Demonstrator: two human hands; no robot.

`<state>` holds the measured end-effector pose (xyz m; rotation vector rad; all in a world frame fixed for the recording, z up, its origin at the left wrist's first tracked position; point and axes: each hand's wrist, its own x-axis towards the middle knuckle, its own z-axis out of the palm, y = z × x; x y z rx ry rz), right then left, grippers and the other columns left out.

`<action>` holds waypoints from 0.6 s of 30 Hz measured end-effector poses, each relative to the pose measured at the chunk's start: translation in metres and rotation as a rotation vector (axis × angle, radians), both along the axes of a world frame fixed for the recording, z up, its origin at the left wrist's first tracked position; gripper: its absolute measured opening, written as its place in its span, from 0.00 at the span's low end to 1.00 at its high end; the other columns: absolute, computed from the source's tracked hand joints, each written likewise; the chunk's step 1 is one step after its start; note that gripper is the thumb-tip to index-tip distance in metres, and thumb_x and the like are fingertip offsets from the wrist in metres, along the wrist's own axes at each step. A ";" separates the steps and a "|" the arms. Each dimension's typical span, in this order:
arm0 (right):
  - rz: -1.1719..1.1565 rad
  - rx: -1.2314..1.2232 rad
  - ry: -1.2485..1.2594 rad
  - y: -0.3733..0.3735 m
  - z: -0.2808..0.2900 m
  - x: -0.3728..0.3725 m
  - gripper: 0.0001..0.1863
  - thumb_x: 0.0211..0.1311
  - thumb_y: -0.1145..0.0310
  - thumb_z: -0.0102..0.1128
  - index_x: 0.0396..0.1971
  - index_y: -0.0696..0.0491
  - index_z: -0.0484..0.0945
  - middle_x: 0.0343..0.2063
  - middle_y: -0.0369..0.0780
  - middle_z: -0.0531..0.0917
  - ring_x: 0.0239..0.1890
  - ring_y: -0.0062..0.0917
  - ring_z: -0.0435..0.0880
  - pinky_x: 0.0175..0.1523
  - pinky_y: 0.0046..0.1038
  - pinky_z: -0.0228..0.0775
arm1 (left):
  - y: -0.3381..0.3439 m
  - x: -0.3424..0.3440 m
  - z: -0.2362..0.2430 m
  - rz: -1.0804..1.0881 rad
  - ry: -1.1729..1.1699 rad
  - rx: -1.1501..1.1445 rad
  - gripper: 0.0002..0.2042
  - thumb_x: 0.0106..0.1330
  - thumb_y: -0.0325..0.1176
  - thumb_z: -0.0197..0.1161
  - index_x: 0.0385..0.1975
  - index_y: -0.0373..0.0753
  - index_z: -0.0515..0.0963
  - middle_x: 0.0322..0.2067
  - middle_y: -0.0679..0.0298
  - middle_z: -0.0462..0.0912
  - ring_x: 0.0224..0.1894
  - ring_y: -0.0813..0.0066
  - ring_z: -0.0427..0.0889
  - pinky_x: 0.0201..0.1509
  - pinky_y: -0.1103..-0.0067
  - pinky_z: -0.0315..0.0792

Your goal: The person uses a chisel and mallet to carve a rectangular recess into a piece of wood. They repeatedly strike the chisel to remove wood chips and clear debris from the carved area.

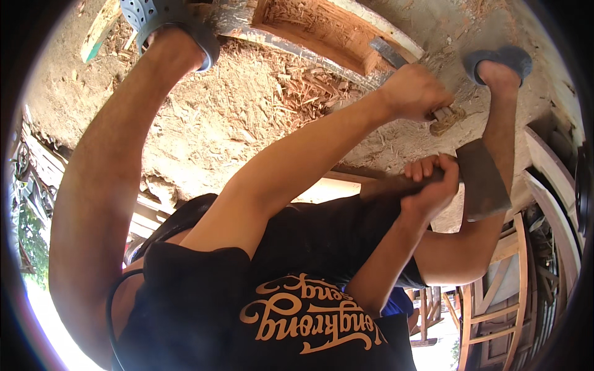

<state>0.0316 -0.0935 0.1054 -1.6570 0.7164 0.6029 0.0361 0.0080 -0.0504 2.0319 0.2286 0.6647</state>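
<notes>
My left hand [414,93] is closed around a chisel, with its broad metal blade [388,52] pointing down at the end of a recess in a curved wooden piece [396,28]. The frayed butt of the chisel handle [447,120] sticks out on the near side of the fist. My right hand [431,184] grips the handle of a hatchet, close under its wide dark head [484,180]. The hatchet is raised nearer to me, apart from the chisel. Whether the chisel's edge touches the wood, I cannot tell.
Wood chips [315,89] litter the dirt ground beside the wooden piece. My feet, in grey-blue clogs [507,62], stand on either side. A slatted wooden frame [495,315] and curved boards [554,179] stand at the right. A loose wood strip [99,28] lies at the far left.
</notes>
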 end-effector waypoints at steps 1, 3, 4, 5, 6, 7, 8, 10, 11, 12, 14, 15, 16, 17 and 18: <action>0.068 -0.065 0.028 -0.001 -0.002 0.001 0.07 0.57 0.68 0.53 0.26 0.56 0.68 0.16 0.36 0.63 0.15 0.22 0.60 0.22 0.28 0.58 | -0.003 0.001 0.001 -0.011 0.028 -0.004 0.14 0.36 0.34 0.71 0.24 0.48 0.74 0.20 0.69 0.77 0.26 0.61 0.80 0.27 0.66 0.73; 0.204 -0.189 0.076 0.004 -0.009 0.002 0.07 0.57 0.69 0.53 0.27 0.56 0.68 0.16 0.36 0.64 0.15 0.22 0.60 0.22 0.28 0.58 | -0.003 0.001 0.000 -0.032 0.069 -0.006 0.14 0.36 0.34 0.71 0.23 0.47 0.74 0.20 0.69 0.77 0.26 0.61 0.80 0.27 0.66 0.73; 0.176 -0.157 0.119 0.002 -0.003 0.004 0.09 0.59 0.67 0.52 0.22 0.52 0.66 0.15 0.35 0.63 0.16 0.21 0.62 0.25 0.27 0.60 | -0.001 0.002 0.000 -0.026 0.064 -0.013 0.13 0.36 0.34 0.71 0.23 0.47 0.74 0.20 0.69 0.77 0.26 0.61 0.80 0.28 0.66 0.73; 0.080 -0.061 0.045 0.002 -0.006 0.003 0.09 0.58 0.68 0.53 0.22 0.52 0.66 0.15 0.35 0.63 0.16 0.21 0.62 0.25 0.27 0.60 | -0.002 0.001 0.000 -0.020 0.059 -0.019 0.13 0.36 0.34 0.71 0.22 0.47 0.74 0.20 0.69 0.77 0.26 0.61 0.80 0.28 0.66 0.73; -0.018 0.035 -0.028 0.002 -0.011 -0.001 0.09 0.58 0.68 0.53 0.21 0.52 0.65 0.15 0.35 0.63 0.16 0.22 0.62 0.25 0.28 0.60 | 0.000 0.002 -0.001 -0.014 0.054 -0.025 0.13 0.36 0.34 0.71 0.22 0.47 0.74 0.20 0.69 0.77 0.26 0.61 0.80 0.28 0.66 0.73; -0.125 0.103 -0.099 -0.001 -0.008 -0.009 0.09 0.57 0.69 0.54 0.21 0.52 0.65 0.15 0.35 0.63 0.16 0.22 0.62 0.25 0.28 0.60 | -0.003 0.000 0.001 -0.056 0.120 -0.012 0.13 0.36 0.33 0.71 0.22 0.47 0.74 0.20 0.68 0.77 0.26 0.61 0.80 0.29 0.66 0.73; 0.152 -0.003 -0.060 0.002 -0.014 -0.008 0.09 0.57 0.68 0.53 0.21 0.51 0.65 0.14 0.35 0.64 0.15 0.22 0.62 0.24 0.28 0.60 | -0.002 -0.001 0.002 -0.098 0.186 0.003 0.13 0.36 0.33 0.71 0.22 0.47 0.75 0.20 0.68 0.77 0.27 0.61 0.80 0.29 0.65 0.73; 0.118 -0.100 0.126 -0.002 -0.008 -0.010 0.08 0.58 0.67 0.51 0.22 0.51 0.65 0.15 0.34 0.64 0.14 0.22 0.61 0.24 0.28 0.60 | -0.003 -0.004 0.003 -0.108 0.173 0.020 0.13 0.36 0.33 0.71 0.22 0.47 0.75 0.20 0.67 0.77 0.27 0.61 0.80 0.29 0.66 0.72; 0.066 -0.075 0.143 -0.004 -0.004 -0.008 0.08 0.58 0.68 0.51 0.23 0.51 0.65 0.15 0.35 0.64 0.14 0.22 0.61 0.24 0.28 0.59 | -0.003 -0.006 0.000 -0.077 0.099 0.039 0.13 0.36 0.33 0.71 0.22 0.46 0.74 0.20 0.67 0.77 0.27 0.61 0.80 0.29 0.66 0.72; 0.029 0.035 0.046 -0.002 -0.003 -0.008 0.08 0.58 0.68 0.53 0.23 0.50 0.65 0.15 0.35 0.64 0.14 0.21 0.61 0.23 0.28 0.59 | 0.002 -0.004 -0.006 -0.048 0.025 0.058 0.13 0.36 0.33 0.71 0.21 0.46 0.74 0.20 0.67 0.77 0.27 0.61 0.80 0.28 0.66 0.72; -0.066 0.024 0.041 -0.002 -0.004 -0.006 0.08 0.58 0.67 0.54 0.23 0.50 0.66 0.15 0.34 0.63 0.14 0.21 0.61 0.23 0.27 0.59 | 0.001 0.004 0.000 -0.055 0.055 0.020 0.13 0.35 0.33 0.71 0.21 0.46 0.74 0.19 0.67 0.76 0.27 0.61 0.80 0.28 0.66 0.71; 0.140 -0.047 0.178 -0.002 -0.004 -0.001 0.08 0.58 0.66 0.53 0.23 0.50 0.66 0.15 0.33 0.63 0.15 0.21 0.62 0.23 0.27 0.59 | -0.005 0.003 0.005 -0.060 0.069 -0.010 0.13 0.35 0.33 0.71 0.21 0.46 0.74 0.19 0.67 0.76 0.26 0.62 0.80 0.28 0.66 0.71; 0.102 -0.029 0.218 -0.002 -0.004 0.003 0.07 0.58 0.67 0.53 0.23 0.50 0.66 0.15 0.34 0.63 0.15 0.21 0.62 0.23 0.26 0.59 | 0.001 0.000 0.001 -0.084 0.103 0.017 0.13 0.36 0.33 0.71 0.21 0.46 0.73 0.19 0.67 0.76 0.26 0.62 0.80 0.29 0.66 0.71; 0.066 -0.010 0.260 -0.004 -0.004 0.006 0.07 0.57 0.68 0.54 0.23 0.50 0.67 0.15 0.34 0.63 0.15 0.21 0.62 0.23 0.26 0.59 | 0.003 0.001 -0.002 -0.060 0.075 0.016 0.13 0.35 0.33 0.71 0.21 0.46 0.73 0.19 0.67 0.76 0.26 0.62 0.79 0.29 0.66 0.70; -0.001 0.060 0.161 -0.001 -0.007 0.007 0.07 0.57 0.68 0.54 0.24 0.51 0.67 0.15 0.34 0.64 0.15 0.21 0.62 0.23 0.26 0.59 | 0.003 0.004 -0.002 -0.038 0.047 0.015 0.13 0.35 0.33 0.71 0.21 0.46 0.73 0.19 0.67 0.76 0.25 0.62 0.79 0.29 0.66 0.70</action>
